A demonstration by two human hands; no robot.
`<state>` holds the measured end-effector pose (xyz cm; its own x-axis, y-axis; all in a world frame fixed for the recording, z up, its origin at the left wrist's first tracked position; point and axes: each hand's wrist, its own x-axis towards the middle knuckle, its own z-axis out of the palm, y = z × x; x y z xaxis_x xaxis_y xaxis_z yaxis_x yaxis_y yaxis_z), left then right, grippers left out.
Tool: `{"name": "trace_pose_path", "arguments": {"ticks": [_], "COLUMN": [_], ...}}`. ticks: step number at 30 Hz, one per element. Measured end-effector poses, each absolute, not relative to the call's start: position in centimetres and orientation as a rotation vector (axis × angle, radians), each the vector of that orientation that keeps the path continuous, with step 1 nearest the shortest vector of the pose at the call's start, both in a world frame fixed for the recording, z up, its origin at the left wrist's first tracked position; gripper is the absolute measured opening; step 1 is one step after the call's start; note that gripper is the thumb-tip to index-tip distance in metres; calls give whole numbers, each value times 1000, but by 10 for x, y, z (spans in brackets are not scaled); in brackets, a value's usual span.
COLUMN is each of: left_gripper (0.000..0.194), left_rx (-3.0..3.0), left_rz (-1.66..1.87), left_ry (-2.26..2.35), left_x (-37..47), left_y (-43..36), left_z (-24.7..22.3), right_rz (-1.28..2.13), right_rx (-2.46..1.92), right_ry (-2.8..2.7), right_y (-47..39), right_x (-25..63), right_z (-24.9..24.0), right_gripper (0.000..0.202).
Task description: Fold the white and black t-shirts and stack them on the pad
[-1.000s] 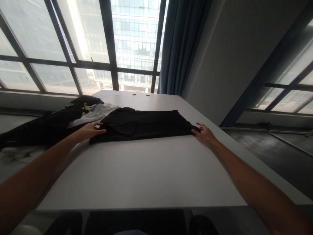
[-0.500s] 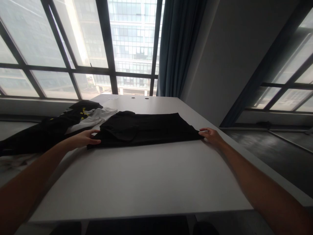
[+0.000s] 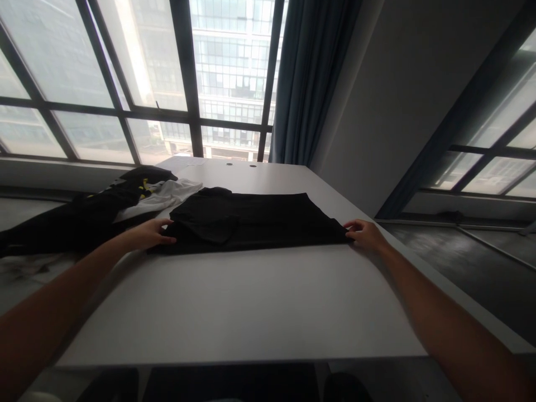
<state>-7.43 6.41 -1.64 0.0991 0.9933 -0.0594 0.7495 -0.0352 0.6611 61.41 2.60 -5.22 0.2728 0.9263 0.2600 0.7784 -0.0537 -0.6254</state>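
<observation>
A black T-shirt (image 3: pixel 268 218) lies flattened into a long shape across the white table (image 3: pixel 243 307), with what looks like a sleeve laid over its left part. At the shirt's near left corner, my left hand (image 3: pixel 149 233) pinches the cloth between thumb and fingers. My right hand (image 3: pixel 363 234) grips the near right corner the same way, fingertips closed on the edge. The fabric between both hands rests on the tabletop, and its near edge runs almost straight.
A heap of dark clothes (image 3: pixel 84 215) with yellow print and a white garment (image 3: pixel 167 196) lies at the left, close to my left forearm. Beyond the table stand windows and a blue curtain (image 3: pixel 310 84). Two round cable holes (image 3: pixel 229 164) show near the far edge.
The view has tilted slightly. My right hand has shifted a little to the right with its corner of the shirt; my left hand keeps nearly the same place, still pinching the cloth.
</observation>
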Motion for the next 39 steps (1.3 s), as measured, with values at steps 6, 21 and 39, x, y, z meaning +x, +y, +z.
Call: {"name": "trace_pose_path", "arguments": {"ticks": [6,21,39], "left_gripper": [102,45,79], "left_rx": [2250,1921,2609], "left_rz": [480,891,288], "left_ry": [1595,2021,1431], "left_x": [-69,-33,-18], "left_y": [63,98,70], "left_z": [-15,-27,-54], "right_rz": [199,25,-171], "right_rx": [-1942,-1956,-1674], "right_ry": [-1656,-1854,-2063], "right_y": [25,30,26], "right_x": [608,600,552], "right_z": [-51,-55,-57], "right_gripper": [36,28,56]}}
